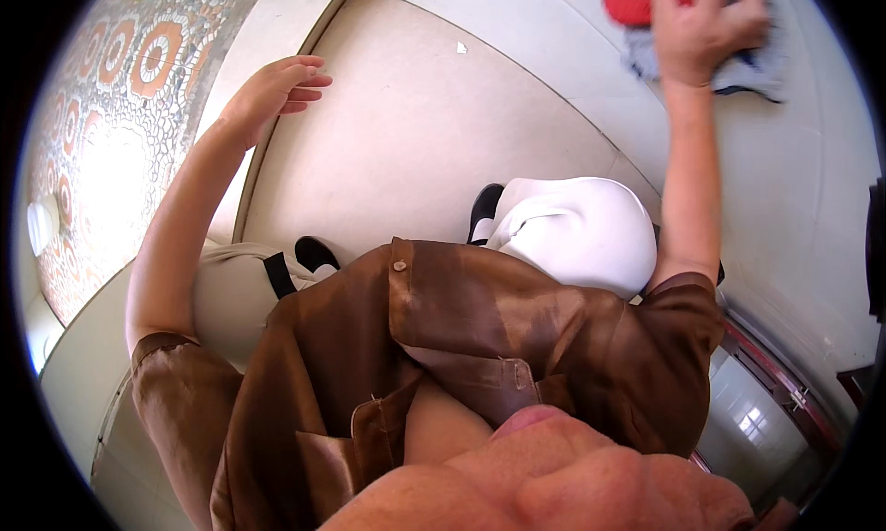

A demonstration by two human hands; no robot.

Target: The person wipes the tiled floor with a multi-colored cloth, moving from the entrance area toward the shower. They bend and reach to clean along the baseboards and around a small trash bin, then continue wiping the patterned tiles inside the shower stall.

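Observation:
My right hand [699, 40] is at the upper right, its fingers bent over a crumpled cloth [762, 62] in grey with dark edges and a red part. The cloth lies against a white tiled surface [794, 180]. Hand and cloth are slightly blurred, and my palm hides the cloth's middle. Over at the upper left, my left hand [269, 97] hangs above the edge of the pale floor. Its fingers are stretched out and loosely apart, with nothing in them.
Pale floor [388, 116] lies between my arms, with a small white scrap [461, 47] on it. A raised ledge [277, 33] runs along the left, beside a patterned mosaic surface [138, 79]. At the lower right stands a dark red frame [771, 369] around a glossy panel.

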